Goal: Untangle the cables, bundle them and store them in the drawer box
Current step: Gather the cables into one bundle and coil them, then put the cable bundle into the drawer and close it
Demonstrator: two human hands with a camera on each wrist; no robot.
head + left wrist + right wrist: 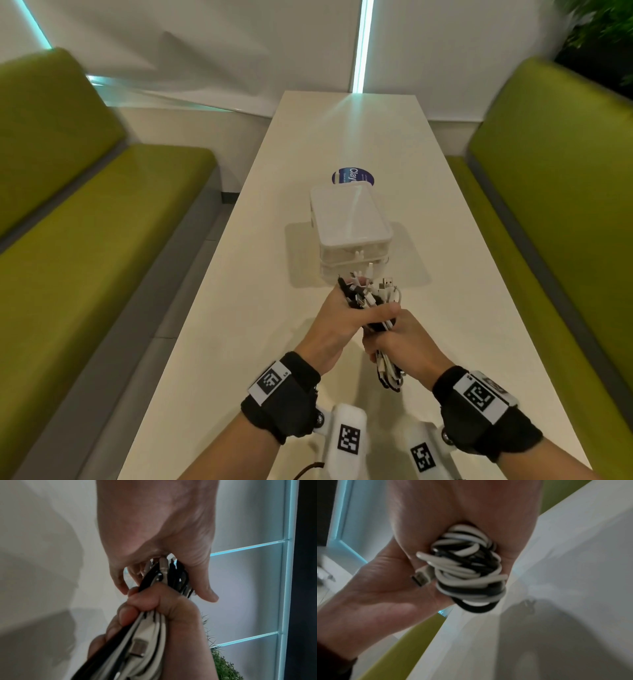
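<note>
Bundle of black and white cables [371,301] held above long white table [239,325], near its front end, gripped by both hands. Left hand [337,327] wrapped round upper part, thumb laid across; connector ends seen sticking out above it. Right hand [407,342] clenched round lower part, folded loops hanging below fist. Translucent white plastic drawer box [349,229] set on table just beyond bundle; drawers apparently closed, though blurred. Green upholstered benches [85,222] seen on either side.

The head camera looks down along the table [346,137]. Both wrist cameras sit very close. All three see the cables [371,298] held by both hands.
</note>
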